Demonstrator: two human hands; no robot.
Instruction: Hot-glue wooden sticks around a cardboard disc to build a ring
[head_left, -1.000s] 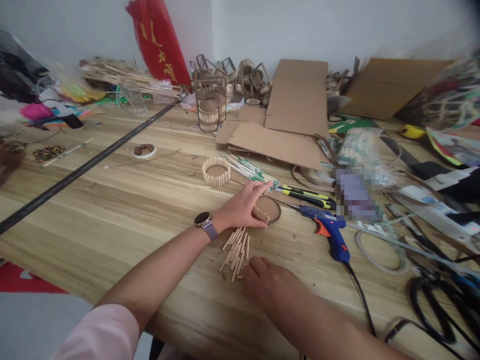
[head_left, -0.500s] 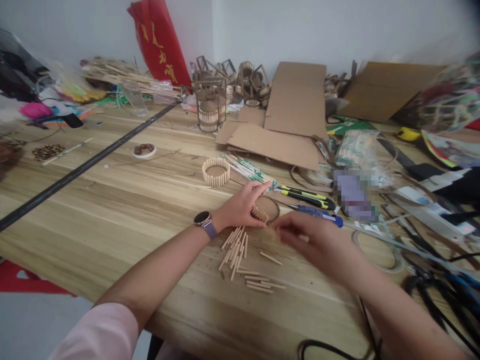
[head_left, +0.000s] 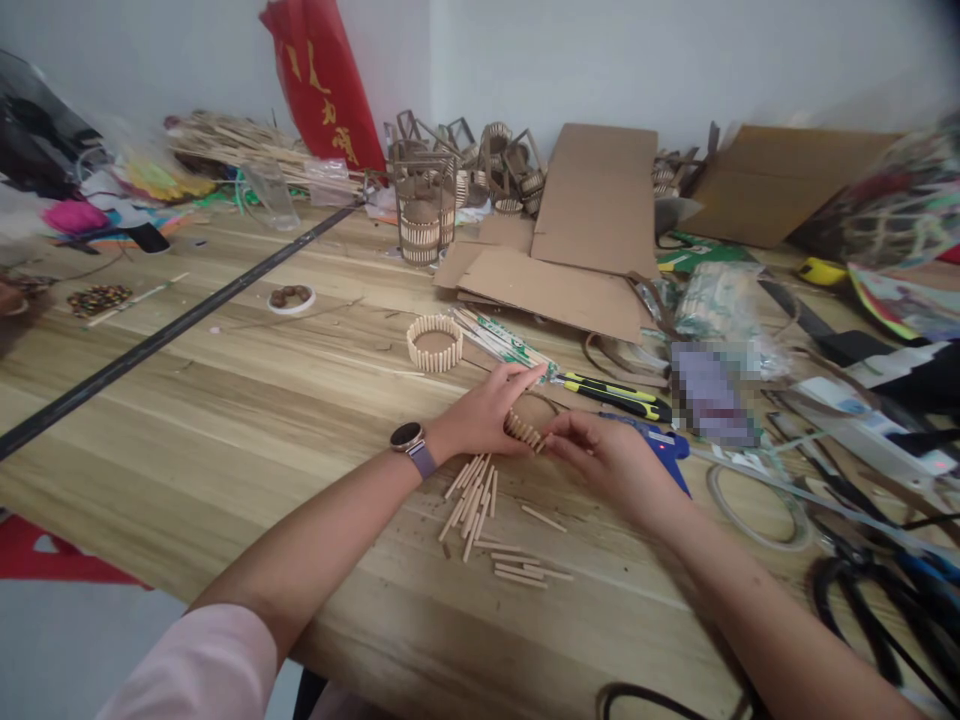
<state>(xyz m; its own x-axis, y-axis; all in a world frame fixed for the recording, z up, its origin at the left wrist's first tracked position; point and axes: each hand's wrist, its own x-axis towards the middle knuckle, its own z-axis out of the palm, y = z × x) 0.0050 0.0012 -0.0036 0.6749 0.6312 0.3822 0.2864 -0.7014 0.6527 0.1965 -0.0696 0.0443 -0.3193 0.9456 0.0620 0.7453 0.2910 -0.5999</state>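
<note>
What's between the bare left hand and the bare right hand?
In the head view, a round brown base partly edged with short pale wooden sticks lies between left hand and right hand.

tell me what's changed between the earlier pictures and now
The right hand moved from the loose sticks forward to the partly covered ring, fingertips now at its near edge; whether they pinch a stick is unclear. More loose sticks now show, and the hand partly hides the blue glue gun. Stayed: the left hand on the ring, the other stick ring and the utility knife.
</note>
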